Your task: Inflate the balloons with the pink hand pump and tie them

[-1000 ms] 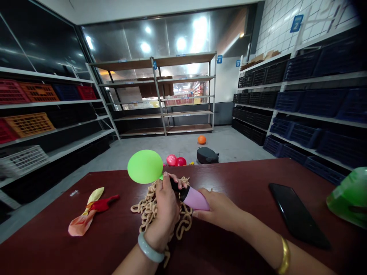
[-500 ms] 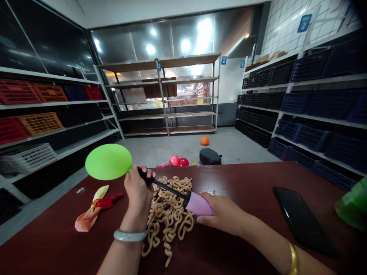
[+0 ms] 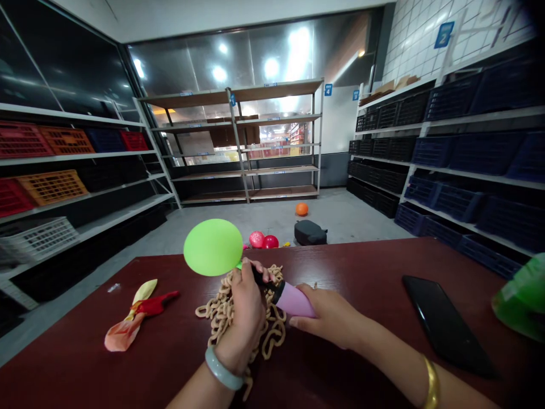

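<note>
A bright green balloon [image 3: 213,247], partly inflated, sits on the black end of a hand balloon pump [image 3: 296,301]. My left hand [image 3: 247,298] is closed around that black end, close to the balloon's neck. The pump's purple barrel is gripped in my right hand [image 3: 332,318], its rear part hidden by the palm. Most of the black rod between the two parts is out of sight. Beneath the pump and my left hand lies a heap of tan, curly, rope-like strands [image 3: 217,309]. Uninflated balloons [image 3: 138,315] in yellow, red and peach lie to the left.
On the dark red table [image 3: 361,264], a black phone-like slab [image 3: 445,324] lies at right, beside a green object [image 3: 522,301] at the edge. Red and pink balloons [image 3: 270,242], an orange balloon [image 3: 302,209] and a dark bag [image 3: 310,233] are beyond. Crate-filled shelves [image 3: 430,128] flank the room.
My left hand moved right toward the purple barrel, carrying the green balloon along and pushing the black rod in. My right hand stayed nearly in place.
</note>
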The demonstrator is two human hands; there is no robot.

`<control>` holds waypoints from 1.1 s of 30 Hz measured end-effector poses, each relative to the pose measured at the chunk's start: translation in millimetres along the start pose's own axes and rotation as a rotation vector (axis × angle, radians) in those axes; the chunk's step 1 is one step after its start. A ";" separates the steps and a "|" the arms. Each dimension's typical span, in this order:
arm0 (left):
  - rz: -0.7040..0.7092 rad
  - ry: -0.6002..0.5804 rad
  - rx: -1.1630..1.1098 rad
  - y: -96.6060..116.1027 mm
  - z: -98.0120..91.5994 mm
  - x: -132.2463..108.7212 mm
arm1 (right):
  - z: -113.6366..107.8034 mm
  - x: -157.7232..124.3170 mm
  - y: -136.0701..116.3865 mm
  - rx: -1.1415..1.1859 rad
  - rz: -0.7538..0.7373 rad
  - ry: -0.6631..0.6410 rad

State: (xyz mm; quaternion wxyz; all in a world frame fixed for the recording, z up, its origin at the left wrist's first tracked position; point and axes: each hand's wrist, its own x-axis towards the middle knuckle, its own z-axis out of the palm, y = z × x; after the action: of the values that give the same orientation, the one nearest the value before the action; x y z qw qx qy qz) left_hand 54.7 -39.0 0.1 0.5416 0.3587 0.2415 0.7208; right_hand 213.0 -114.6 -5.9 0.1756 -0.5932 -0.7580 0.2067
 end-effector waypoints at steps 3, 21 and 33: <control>-0.029 -0.001 0.017 -5.0 6.1 -10.8 | -1.4 -0.5 -0.9 0.028 -0.022 0.010; 0.129 0.139 0.008 52.4 -36.7 60.9 | -4.0 -2.3 -6.7 0.027 -0.076 -0.036; 0.051 0.116 -0.013 21.0 -30.5 46.4 | -7.5 -6.3 2.9 -0.062 -0.118 -0.011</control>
State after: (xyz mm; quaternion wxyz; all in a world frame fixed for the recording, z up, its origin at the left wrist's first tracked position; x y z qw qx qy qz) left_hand 11.0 0.2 8.3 0.5105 0.3189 0.2587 0.7555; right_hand 220.6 -119.3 -1.1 0.1648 -0.5513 -0.7988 0.1758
